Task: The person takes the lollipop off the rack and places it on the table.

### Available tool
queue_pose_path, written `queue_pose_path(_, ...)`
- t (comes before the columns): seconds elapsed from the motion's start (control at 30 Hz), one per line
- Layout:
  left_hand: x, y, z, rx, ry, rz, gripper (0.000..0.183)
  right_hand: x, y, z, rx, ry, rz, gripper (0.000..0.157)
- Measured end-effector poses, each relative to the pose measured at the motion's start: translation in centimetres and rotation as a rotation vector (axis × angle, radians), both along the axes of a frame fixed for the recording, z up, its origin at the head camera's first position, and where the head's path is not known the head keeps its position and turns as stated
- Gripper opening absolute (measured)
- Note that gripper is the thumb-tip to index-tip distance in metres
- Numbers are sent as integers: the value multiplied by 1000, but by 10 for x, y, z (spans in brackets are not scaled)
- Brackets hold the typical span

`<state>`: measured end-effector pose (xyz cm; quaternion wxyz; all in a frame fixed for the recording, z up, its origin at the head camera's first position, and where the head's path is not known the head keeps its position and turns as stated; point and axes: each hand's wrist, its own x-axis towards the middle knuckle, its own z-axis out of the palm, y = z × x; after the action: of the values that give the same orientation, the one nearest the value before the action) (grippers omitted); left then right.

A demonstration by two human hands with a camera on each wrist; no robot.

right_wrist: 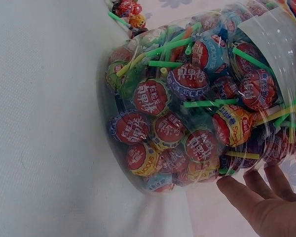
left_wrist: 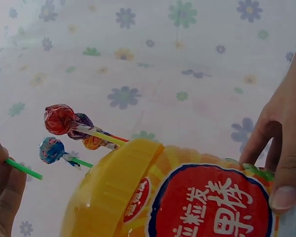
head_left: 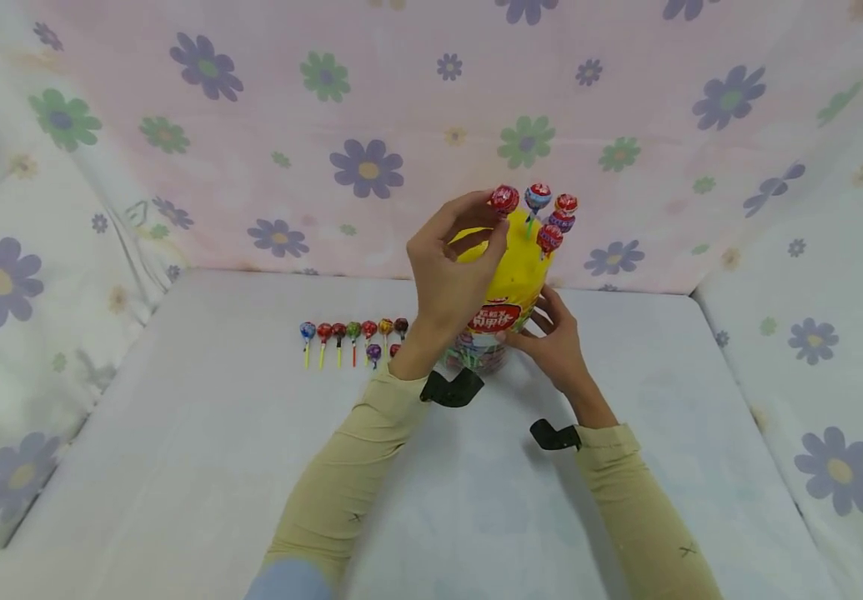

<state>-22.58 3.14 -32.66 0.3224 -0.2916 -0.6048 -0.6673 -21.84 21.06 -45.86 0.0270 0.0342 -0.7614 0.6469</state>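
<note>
My left hand (head_left: 449, 267) pinches a red-wrapped lollipop (head_left: 504, 200) near the top of a candy jar. Its green stick (left_wrist: 23, 169) pokes out from the fingers in the left wrist view, pointing at the jar's yellow lid (head_left: 523, 262) but apart from it. Several lollipops stand in the lid, among them a blue one (head_left: 538, 197) and a red one (head_left: 549, 239). With its thumb in front and fingers behind, my right hand (head_left: 557, 342) grips the jar (right_wrist: 187, 128) at its side. Many wrapped lollipops show through the clear wall.
Left of the jar, a row of lollipops lies on the white table (head_left: 198, 433), including a blue one (head_left: 307, 331) and a green one (head_left: 353, 331). A purple one (head_left: 374, 353) lies in front of the row. Flowered cloth (head_left: 251, 167) stands behind and along both sides.
</note>
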Motion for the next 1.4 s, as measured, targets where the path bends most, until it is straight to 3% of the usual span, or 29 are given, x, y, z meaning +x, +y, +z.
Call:
queue_pose_path(0.13, 9, -9, -14, 27, -39, 1, 33, 0, 1, 0, 3, 9, 0, 87)
queue_pose_path(0.37, 23, -33, -50, 24, -107, 26, 31, 0, 1, -3, 1, 21, 12, 85)
queue_pose_path(0.57, 29, -69, -81, 6, -234, 31, 32, 3, -1, -3, -4, 13, 41, 87)
queue_pose_path(0.73, 27, -100, -104, -7, -358, 86, 29, 2, 0, -3, 11, 24, 45, 89)
queue_pose_path(0.87, 30, -120, -119, -85, -464, 127, 27, 2, 0, -2, 22, 41, 59, 90)
queue_pose_path(1.0, 35, -136, -136, -222, -596, 160, 28, 2, 0, -2, 24, 56, 68, 89)
queue_pose_path(1.17, 40, -158, -158, -364, -762, 267, 33, 2, -1, -1, 24, 56, 63, 89)
queue_pose_path(1.3, 42, -171, -168, -421, -853, 338, 32, 1, 0, -2, 26, 49, 54, 90)
queue_pose_path(1.4, 41, -176, -172, -449, -895, 346, 31, 2, 0, -2, 19, 37, 47, 90)
